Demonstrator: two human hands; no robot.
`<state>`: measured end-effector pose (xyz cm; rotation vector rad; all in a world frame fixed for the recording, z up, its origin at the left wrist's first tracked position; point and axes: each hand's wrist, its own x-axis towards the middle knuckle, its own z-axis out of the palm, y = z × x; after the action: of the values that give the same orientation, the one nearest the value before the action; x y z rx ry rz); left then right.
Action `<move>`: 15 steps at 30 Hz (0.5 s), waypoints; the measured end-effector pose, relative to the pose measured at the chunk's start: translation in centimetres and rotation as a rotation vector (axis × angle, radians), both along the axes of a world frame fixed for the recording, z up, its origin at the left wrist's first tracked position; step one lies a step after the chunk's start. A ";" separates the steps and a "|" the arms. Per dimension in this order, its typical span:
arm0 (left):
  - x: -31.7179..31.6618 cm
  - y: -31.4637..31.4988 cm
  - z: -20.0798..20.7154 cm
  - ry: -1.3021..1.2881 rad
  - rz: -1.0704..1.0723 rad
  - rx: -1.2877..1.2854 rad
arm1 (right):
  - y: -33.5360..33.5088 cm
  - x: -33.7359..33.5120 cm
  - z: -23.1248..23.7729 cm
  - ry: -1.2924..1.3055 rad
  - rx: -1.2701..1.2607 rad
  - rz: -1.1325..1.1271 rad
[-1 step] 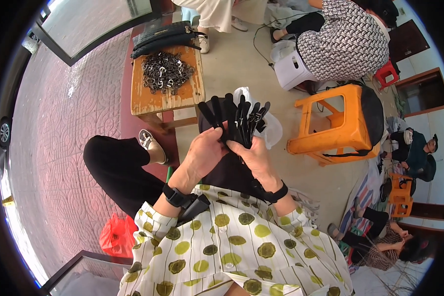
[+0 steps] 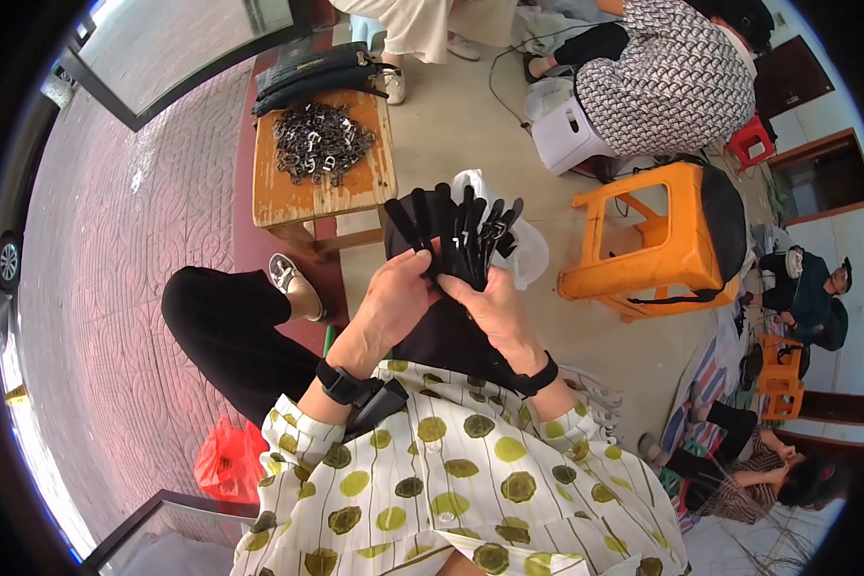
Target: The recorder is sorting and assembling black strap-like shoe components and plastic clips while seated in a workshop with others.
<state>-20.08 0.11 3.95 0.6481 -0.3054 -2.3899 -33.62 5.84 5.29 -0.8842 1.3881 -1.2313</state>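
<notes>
pinching black strips [image 2: 459,235] in a fan with both hands [image 2: 400,293], close together at the ends of inward-slanting forearms [image 2: 363,348]; ahead-left of them, metal clips [image 2: 322,144] on a bench [image 2: 293,199].

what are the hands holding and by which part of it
A bundle of black strips, held below its fanned-out upper ends by both the left hand and right hand.
</notes>
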 end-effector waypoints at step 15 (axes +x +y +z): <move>0.2 -0.7 0.2 -0.063 -0.018 -0.315 | 1.2 -4.0 0.8 -0.285 -0.050 -0.063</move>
<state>-19.90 -0.59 4.11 0.5751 -0.7005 -2.2729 -37.61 7.05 6.08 -0.6723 1.1683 -1.3865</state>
